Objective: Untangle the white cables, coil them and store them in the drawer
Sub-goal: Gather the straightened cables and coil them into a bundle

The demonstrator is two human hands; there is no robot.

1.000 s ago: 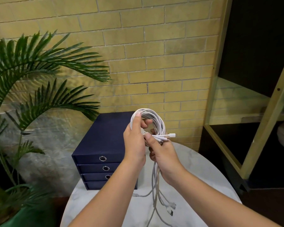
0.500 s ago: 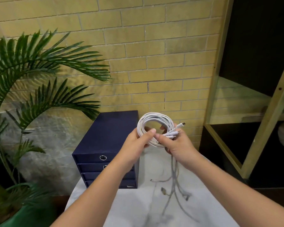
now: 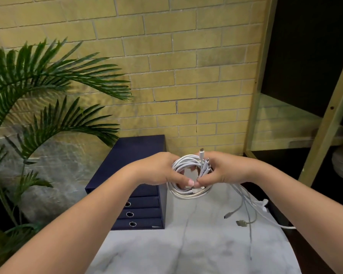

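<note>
While loose ends (image 3: 246, 209) dangle, the left hand (image 3: 158, 170) and right hand (image 3: 225, 169) grip the coiled white cables (image 3: 183, 162).

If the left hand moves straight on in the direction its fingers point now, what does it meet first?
Probably the right hand: the left hand points rightward across the coiled white cables that both hold, and their fingertips nearly touch. Depth is unclear.

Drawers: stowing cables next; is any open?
Shut: visible drawer fronts sit flush in the navy unit; left forearm partly hides the top one.
</note>
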